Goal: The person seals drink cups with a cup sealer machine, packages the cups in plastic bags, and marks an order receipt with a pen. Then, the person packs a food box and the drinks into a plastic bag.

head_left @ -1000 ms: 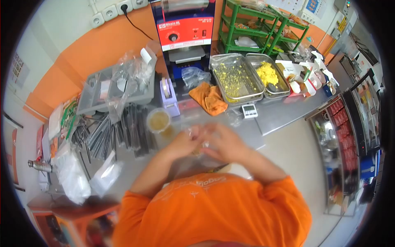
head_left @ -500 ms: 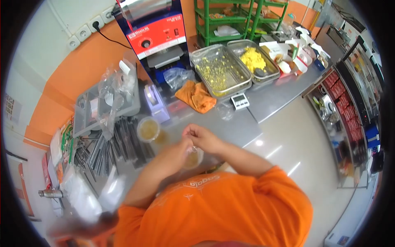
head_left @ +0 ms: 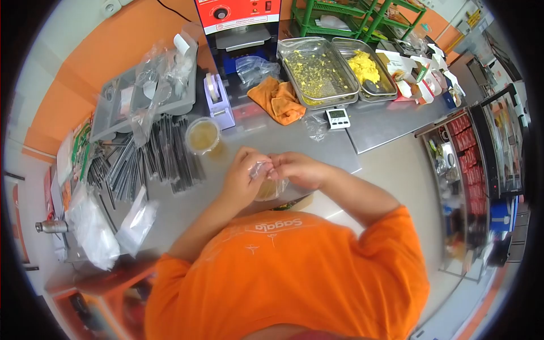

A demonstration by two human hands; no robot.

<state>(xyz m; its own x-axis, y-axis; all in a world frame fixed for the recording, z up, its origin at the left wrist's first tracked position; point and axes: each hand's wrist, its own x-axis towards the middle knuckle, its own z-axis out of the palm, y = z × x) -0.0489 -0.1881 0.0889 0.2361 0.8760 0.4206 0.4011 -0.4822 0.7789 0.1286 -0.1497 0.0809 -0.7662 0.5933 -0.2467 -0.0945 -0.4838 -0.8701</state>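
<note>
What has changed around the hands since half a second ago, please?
The right hand, whose fingers reached beyond the left hand, now meets it side by side at the clear plastic. The plastic remains held; the cup, tape dispenser and orange cloth stayed in place.

- My single camera sat on my head, facing forward and steeply down.
- From there it looked over my orange shirt [head_left: 289, 260] at the bottom, quite near.
- My left hand [head_left: 242, 178] and right hand [head_left: 300, 170] came close to mid-view.
- It faced across the metal counter [head_left: 252, 136] to the red-fronted machine [head_left: 241, 14], cropped at the top.
- Its wide view curved into dark corners, reaching the floor [head_left: 391, 153] rightward.
</note>
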